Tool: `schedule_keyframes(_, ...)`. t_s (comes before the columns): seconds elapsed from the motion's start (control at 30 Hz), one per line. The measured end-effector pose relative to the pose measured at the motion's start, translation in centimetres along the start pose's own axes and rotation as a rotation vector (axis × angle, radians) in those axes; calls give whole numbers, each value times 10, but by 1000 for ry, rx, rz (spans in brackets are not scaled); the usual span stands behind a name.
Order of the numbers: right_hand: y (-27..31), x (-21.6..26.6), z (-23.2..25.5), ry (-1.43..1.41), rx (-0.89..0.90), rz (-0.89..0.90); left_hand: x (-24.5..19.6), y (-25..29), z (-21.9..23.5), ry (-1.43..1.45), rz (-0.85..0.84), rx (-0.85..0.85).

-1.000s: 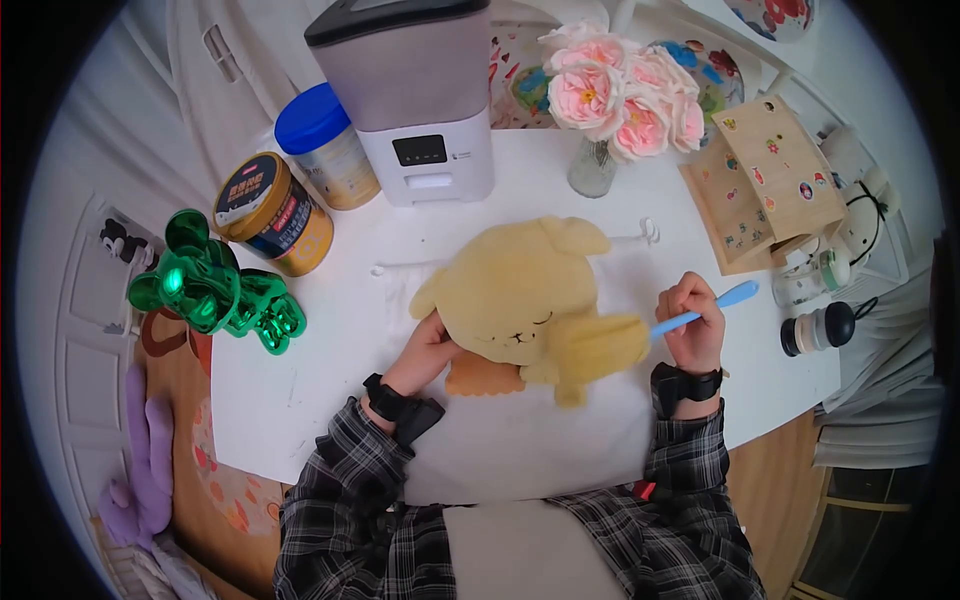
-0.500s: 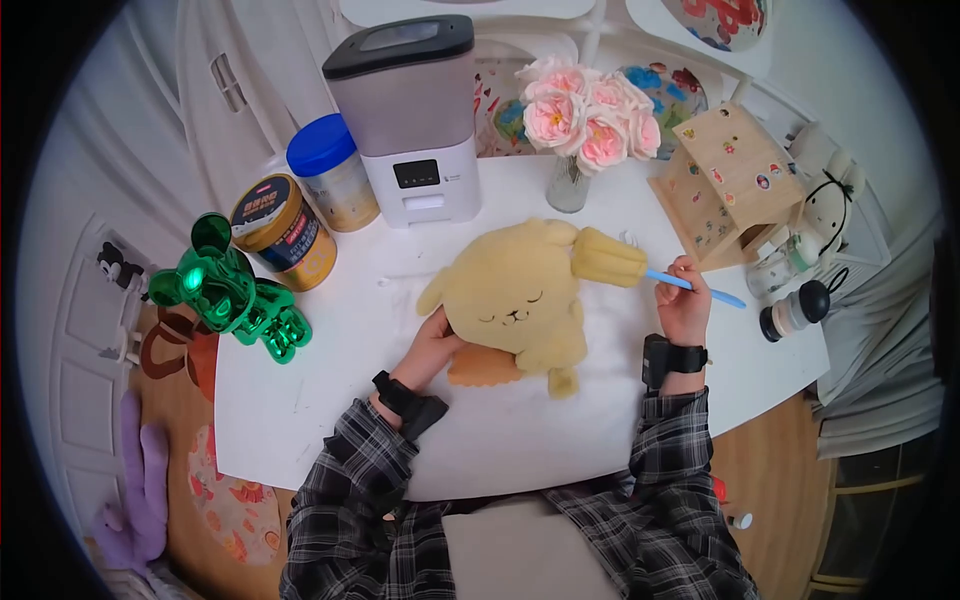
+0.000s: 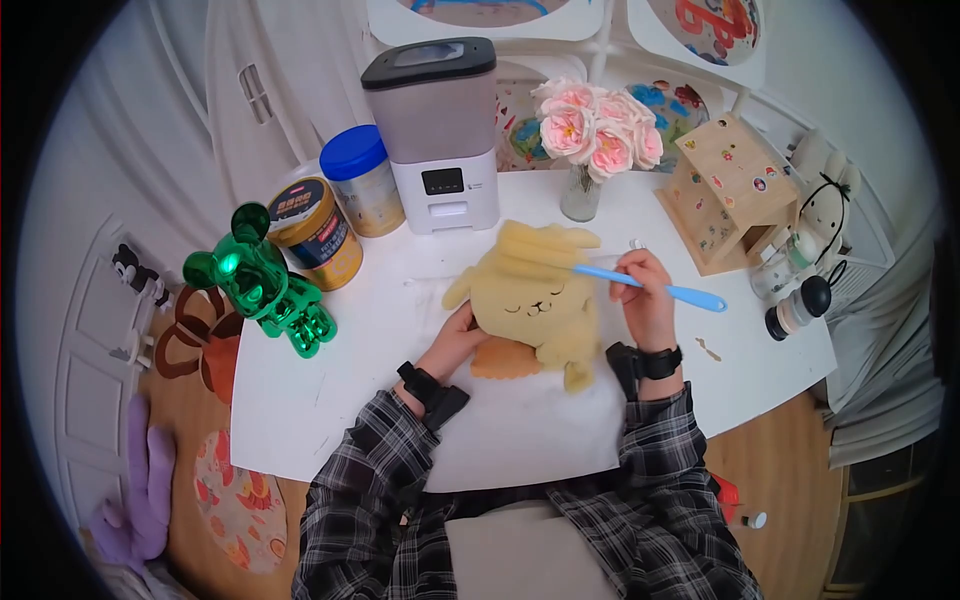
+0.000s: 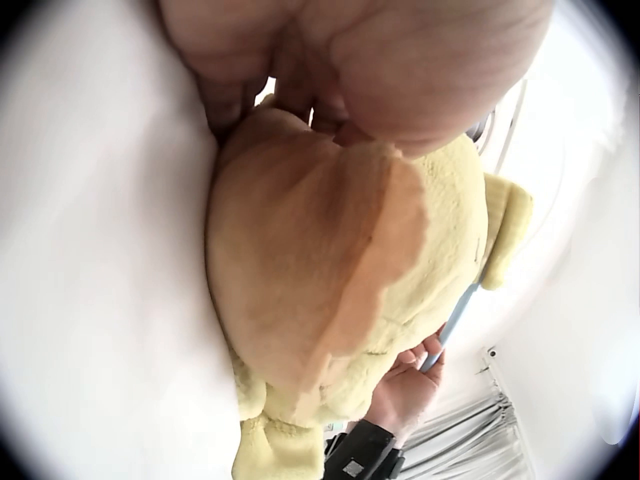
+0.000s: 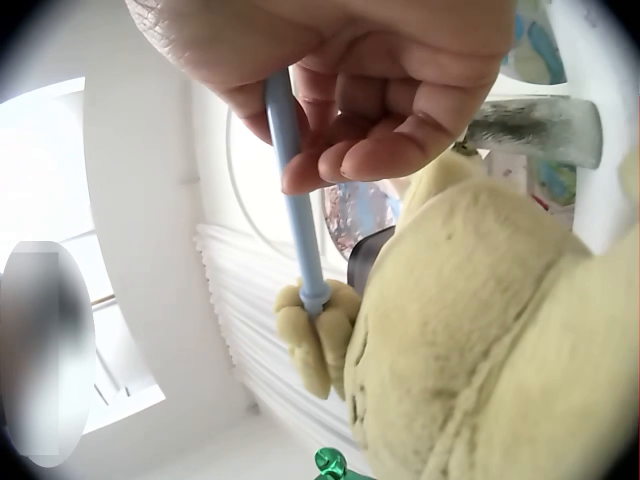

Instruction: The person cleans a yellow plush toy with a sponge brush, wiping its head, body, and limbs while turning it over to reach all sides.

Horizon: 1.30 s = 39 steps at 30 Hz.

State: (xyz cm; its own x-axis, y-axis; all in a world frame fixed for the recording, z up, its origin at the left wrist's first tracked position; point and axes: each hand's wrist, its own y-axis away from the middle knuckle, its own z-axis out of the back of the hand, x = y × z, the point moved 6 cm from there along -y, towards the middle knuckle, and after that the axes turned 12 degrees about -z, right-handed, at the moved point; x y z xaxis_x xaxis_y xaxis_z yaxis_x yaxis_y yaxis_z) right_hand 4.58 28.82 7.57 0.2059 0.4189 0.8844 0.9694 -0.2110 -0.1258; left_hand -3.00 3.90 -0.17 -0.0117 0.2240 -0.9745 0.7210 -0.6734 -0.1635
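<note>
On the near side of the vase (image 3: 580, 195), plush dog (image 3: 535, 318) rests on a cloth (image 3: 520, 430) over the desk (image 3: 320, 410); left fingers (image 4: 292, 88) grip its side; right fingers (image 5: 380, 155) pinch the duster (image 3: 548, 253) by its handle; overreach could knock the vase; slack left grip could let strokes drag the dog.

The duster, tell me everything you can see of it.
The duster has a slim light-blue handle, plastic by its look, broadening at the free end, and a soft-looking, yellow, lobed head. The right hand pinches the handle partway along. In the head view it slants, its yellow head overlapping the top of the plush; whether they touch is unclear.
</note>
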Motion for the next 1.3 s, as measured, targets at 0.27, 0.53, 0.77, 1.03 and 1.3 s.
schedule_keyframes(0.27,7,20,24,-282,37,154,0,0,-1,38,18,-7)
schedule_keyframes(0.53,6,-12,-13,-32,0,-83,-3,-1,-4,34,33,6)
schedule_keyframes(0.77,1,4,47,-221,-137,36,0,-1,-1,41,34,-6)
schedule_keyframes(1.03,11,11,-4,-302,51,36,-4,-2,-5,55,28,5)
schedule_keyframes(1.3,0,-6,31,-215,-21,-86,-1,-3,-5,117,51,19)
